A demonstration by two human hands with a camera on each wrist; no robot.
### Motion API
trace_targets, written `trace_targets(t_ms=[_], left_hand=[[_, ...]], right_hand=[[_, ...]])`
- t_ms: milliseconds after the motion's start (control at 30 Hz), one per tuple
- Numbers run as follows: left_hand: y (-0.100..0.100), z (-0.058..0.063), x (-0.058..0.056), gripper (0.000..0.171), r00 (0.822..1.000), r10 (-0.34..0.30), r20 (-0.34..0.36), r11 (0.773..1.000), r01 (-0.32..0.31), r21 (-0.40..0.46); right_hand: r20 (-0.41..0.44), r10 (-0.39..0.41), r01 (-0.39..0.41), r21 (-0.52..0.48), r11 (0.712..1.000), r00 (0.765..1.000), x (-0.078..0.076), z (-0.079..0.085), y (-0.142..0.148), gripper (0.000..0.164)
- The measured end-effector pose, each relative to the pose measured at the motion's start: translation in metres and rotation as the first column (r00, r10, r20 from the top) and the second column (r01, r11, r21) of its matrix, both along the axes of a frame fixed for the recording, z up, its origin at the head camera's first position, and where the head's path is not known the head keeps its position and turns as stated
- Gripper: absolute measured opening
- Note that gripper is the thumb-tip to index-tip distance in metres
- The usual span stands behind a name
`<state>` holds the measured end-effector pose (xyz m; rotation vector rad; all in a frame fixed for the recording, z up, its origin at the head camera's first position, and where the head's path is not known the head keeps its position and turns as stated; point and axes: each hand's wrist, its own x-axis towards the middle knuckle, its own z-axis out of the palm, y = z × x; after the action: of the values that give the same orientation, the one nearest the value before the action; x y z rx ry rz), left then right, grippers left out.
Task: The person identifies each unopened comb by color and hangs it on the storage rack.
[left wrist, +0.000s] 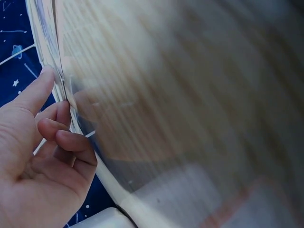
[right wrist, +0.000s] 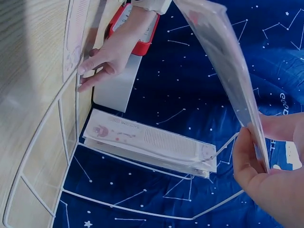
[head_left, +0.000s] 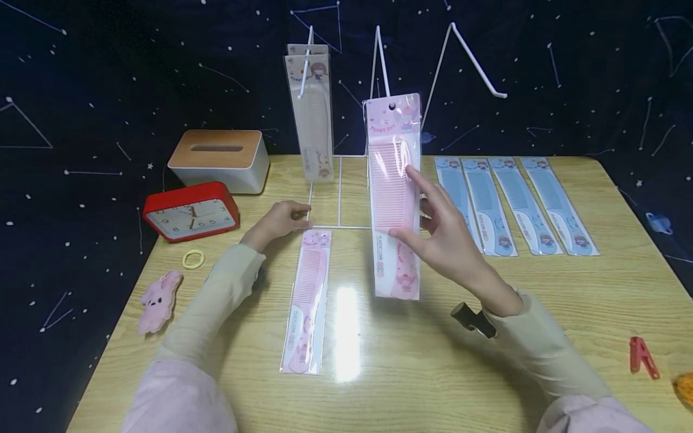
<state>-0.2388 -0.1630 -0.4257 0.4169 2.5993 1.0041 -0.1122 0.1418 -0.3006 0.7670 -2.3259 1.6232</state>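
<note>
My right hand (head_left: 452,240) holds a packaged pink comb (head_left: 390,198) upright by its right edge. The package's punched hole faces me, and it overlaps the middle hook (head_left: 381,60) of a white wire display rack (head_left: 340,192) in the head view. My left hand (head_left: 281,219) pinches the front left corner of the rack's base at the table. A second packaged pink comb (head_left: 305,300) lies flat in front of the rack. From the left hook (head_left: 308,60) hang pale packaged combs (head_left: 311,120), also seen in the right wrist view (right wrist: 149,140). The right hook (head_left: 476,60) bears nothing.
Several packaged blue combs (head_left: 509,204) lie in a row at the back right. On the left are a tissue box (head_left: 222,171), a red clock (head_left: 192,213), a yellow ring (head_left: 193,259) and a pink plush (head_left: 159,304). A red clip (head_left: 642,358) lies front right.
</note>
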Motion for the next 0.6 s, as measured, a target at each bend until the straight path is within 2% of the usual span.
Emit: trace_targets(t_ms=[267,467,600], left_hand=[[-0.001,-0.001,0.001,0.052,1.000,-0.002,-0.002,1.000,0.002,0.011],[-0.001,-0.003,-0.002,0.052,1.000,-0.008,-0.004,1.000,0.008,-0.004],[-0.002,-0.004,-0.002,0.052,1.000,0.000,-0.001,1.000,0.000,-0.008]], right_hand=[[0.070,-0.021,0.022,-0.010,1.000,0.997,-0.016,-0.003,-0.001,0.085],[0.162,-0.001,0.016,-0.091,0.996,0.987,-0.048,-0.007,-0.003,0.083],[0.183,-0.026,0.040,-0.073,0.997,0.983,-0.074,-0.010,-0.005,0.082]])
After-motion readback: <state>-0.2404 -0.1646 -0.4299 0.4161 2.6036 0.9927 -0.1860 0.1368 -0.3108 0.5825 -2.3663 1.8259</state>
